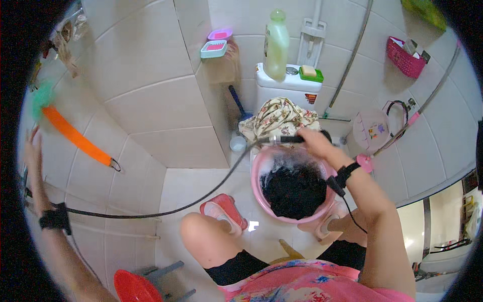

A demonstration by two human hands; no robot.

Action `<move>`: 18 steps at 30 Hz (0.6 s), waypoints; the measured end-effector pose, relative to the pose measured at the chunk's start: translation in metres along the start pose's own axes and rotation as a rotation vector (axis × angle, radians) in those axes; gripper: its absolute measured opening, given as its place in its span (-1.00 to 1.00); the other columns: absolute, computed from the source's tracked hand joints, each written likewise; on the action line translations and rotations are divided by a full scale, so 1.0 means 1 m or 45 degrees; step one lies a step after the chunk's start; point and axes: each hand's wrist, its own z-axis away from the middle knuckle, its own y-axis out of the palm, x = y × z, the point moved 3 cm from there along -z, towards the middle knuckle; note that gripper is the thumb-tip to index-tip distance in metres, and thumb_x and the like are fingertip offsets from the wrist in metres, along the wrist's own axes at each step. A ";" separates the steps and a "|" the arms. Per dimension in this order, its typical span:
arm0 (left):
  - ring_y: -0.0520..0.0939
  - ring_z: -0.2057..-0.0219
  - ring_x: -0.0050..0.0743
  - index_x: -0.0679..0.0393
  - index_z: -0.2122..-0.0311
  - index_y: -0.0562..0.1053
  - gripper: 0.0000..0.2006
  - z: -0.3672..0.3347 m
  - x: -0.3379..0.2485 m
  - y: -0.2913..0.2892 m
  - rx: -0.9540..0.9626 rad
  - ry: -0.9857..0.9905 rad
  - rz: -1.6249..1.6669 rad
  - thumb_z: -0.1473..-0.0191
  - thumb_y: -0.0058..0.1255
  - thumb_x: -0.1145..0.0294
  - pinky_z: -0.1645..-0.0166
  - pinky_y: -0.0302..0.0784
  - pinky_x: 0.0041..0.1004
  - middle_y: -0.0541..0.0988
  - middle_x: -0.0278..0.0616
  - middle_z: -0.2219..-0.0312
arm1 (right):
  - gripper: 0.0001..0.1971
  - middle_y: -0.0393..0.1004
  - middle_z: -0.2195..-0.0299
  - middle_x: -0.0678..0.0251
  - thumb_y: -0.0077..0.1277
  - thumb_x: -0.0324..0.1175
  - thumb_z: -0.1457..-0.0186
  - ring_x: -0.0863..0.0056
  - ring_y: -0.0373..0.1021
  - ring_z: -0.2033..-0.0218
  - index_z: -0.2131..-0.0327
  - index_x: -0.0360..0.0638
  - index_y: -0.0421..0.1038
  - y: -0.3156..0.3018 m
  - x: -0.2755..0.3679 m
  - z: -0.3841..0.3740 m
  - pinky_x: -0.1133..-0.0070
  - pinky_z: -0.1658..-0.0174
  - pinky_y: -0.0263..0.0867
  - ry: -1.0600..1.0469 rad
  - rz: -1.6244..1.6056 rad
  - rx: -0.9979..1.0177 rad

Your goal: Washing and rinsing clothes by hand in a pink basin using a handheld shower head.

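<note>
My right hand [317,143] is closed around the black handle of a shower head [290,139], held level above a pink basin [257,194]. Dark wet cloth [294,189] fills the basin, with blurred water and white foam along its far side. From the handle a dark hose [201,202] curves down and left to the left wall. My left hand [33,151] is stretched toward that wall, below a green scrubber with an orange handle [75,135]. Its fingers look extended and hold nothing I can see; the picture's dark rim cuts close to them.
Behind the basin, floral cloth [282,118] is heaped before a white cistern [264,78] bearing a pale green bottle [276,48] and soap in a green dish [312,75]. A red stool or bowl [136,287] stands lower left. A pink basket [405,59] hangs on the right wall.
</note>
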 end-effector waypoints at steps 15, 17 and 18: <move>0.50 0.12 -0.38 0.24 0.34 0.51 -0.84 0.131 -0.619 -0.219 0.940 0.198 2.642 -0.07 0.06 0.35 0.06 0.43 -0.39 0.49 -0.13 0.14 | -0.62 0.43 0.13 0.04 -0.09 -0.41 -0.08 0.06 0.33 0.07 -0.02 -0.04 0.30 0.026 -0.071 -0.134 0.28 0.02 0.26 0.245 0.190 0.140; 0.53 0.16 -0.35 0.23 0.31 0.51 -0.82 0.140 -0.640 -0.223 1.057 0.213 2.681 -0.07 0.03 0.33 0.09 0.44 -0.40 0.51 -0.11 0.19 | -0.60 0.41 0.10 0.02 -0.10 -0.39 -0.10 0.04 0.32 0.05 -0.06 -0.04 0.26 0.040 -0.085 -0.127 0.28 0.00 0.24 0.258 0.089 0.142; 0.53 0.16 -0.35 0.23 0.31 0.51 -0.82 0.142 -0.647 -0.225 1.080 0.213 2.690 -0.07 0.03 0.33 0.09 0.44 -0.40 0.51 -0.11 0.19 | -0.58 0.39 0.07 0.00 -0.10 -0.37 -0.12 0.03 0.31 0.04 -0.09 -0.03 0.22 0.044 -0.093 -0.124 0.28 -0.02 0.23 0.262 -0.012 0.120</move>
